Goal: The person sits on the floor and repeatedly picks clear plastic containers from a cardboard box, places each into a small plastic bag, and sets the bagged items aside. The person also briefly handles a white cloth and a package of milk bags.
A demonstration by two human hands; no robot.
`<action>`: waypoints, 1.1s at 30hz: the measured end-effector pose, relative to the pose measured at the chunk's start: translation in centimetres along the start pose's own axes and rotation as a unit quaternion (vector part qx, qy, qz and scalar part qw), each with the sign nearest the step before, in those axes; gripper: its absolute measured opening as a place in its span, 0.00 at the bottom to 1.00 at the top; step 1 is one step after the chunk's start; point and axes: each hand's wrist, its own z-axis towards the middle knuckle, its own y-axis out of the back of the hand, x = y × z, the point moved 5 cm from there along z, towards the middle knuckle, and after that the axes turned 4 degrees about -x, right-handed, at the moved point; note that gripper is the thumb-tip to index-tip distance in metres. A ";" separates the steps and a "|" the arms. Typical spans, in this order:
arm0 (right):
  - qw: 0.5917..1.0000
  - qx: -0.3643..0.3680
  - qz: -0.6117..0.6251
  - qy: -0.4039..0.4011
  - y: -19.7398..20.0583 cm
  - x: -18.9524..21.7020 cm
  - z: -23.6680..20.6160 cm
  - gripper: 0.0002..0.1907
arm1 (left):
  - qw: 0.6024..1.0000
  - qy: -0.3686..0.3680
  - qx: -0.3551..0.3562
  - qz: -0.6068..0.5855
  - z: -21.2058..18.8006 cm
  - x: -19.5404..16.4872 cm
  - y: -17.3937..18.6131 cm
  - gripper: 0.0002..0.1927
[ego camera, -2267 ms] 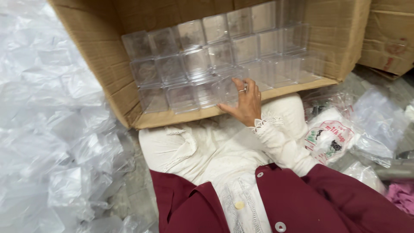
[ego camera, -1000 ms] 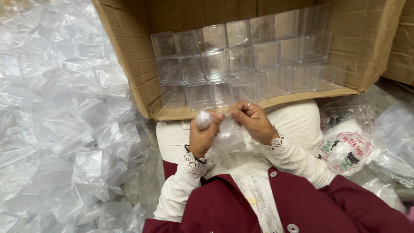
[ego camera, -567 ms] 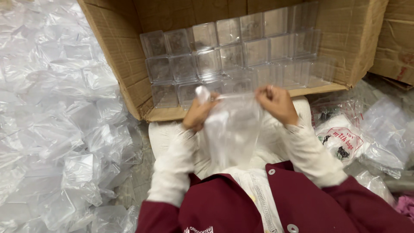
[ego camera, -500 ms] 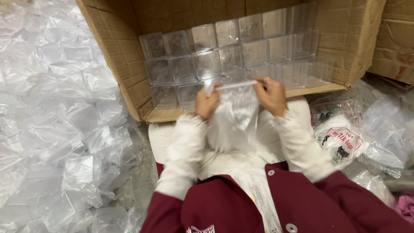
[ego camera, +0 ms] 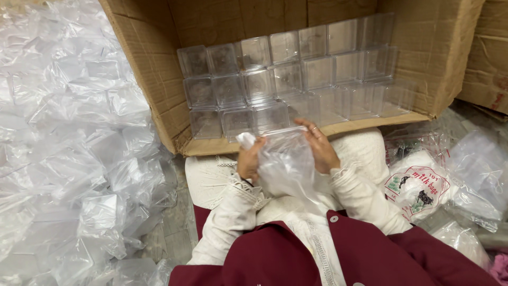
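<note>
Plastic bag [ego camera: 286, 167], clear and crinkled, was held between both hands over the lap, just in front of the lower edge of the cardboard box [ego camera: 143, 69]. Its long axis ran roughly top to bottom in the head view, mouth end up toward the box, closed end hanging toward the maroon garment [ego camera: 296, 254]. Left hand [ego camera: 250, 159] gripped the bag's left side, fingers curled and pinching a bunched white bit of film at the upper corner. Right hand [ego camera: 319, 146] sat on the right side, fingers fairly straight and pressed together against the film, ring on one finger. Whether anything was inside the bag could not be told; the film was too glossy and wrinkled. Thumbs of both hands were hidden behind the bag.

Clear square containers [ego camera: 286, 79] stood stacked in rows inside the box, lying on its side, open toward the person. Heap of clear plastic bags [ego camera: 69, 159] covered the floor to the left, cut off by the frame edge. Printed white bag [ego camera: 418, 188] lay to the right among more film.
</note>
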 end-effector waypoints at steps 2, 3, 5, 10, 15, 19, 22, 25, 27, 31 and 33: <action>0.989 0.035 0.142 0.005 -2.1 1.0 -0.8 0.12 | 0.990 0.045 0.026 0.130 -0.4 -0.6 1.9 0.14; 0.976 0.052 0.212 0.008 -3.0 1.4 -1.0 0.12 | 0.969 0.088 0.051 0.227 -0.9 -0.2 3.0 0.19; 0.988 0.112 0.105 0.016 -5.3 1.5 -1.1 0.12 | 0.933 0.140 0.128 0.306 -2.6 0.9 4.7 0.22; 0.981 0.189 -0.038 -0.001 -12.8 -2.3 -3.8 0.10 | 0.906 0.185 0.327 0.195 -10.9 2.6 7.7 0.27; 0.867 0.318 -0.317 0.215 -16.1 -3.8 -4.6 0.07 | 0.981 0.086 0.028 0.173 -16.1 -9.7 22.9 0.26; 0.896 0.297 -0.312 0.108 -13.2 -3.5 -2.1 0.09 | 0.847 0.147 -0.198 0.471 -19.2 -12.7 32.6 0.25; 0.915 0.261 -0.294 0.097 -11.2 -1.8 -0.6 0.10 | 0.747 0.190 -0.193 0.607 -18.9 -8.7 32.9 0.25; 0.928 0.224 -0.269 0.125 -8.9 0.7 1.3 0.10 | 0.675 0.147 -0.263 0.673 -17.5 -8.4 31.7 0.24; 0.926 0.182 -0.281 0.175 -6.3 2.8 3.1 0.09 | 0.666 0.122 -0.294 0.674 -16.1 -11.3 30.4 0.24; 0.949 -0.001 -0.295 0.116 4.7 6.2 9.2 0.12 | 0.745 -0.005 -0.287 0.603 -11.3 -21.5 23.9 0.23; 0.927 -0.086 -0.298 0.210 11.1 9.0 13.3 0.14 | 0.773 -0.108 -0.252 0.572 -7.8 -25.9 18.4 0.23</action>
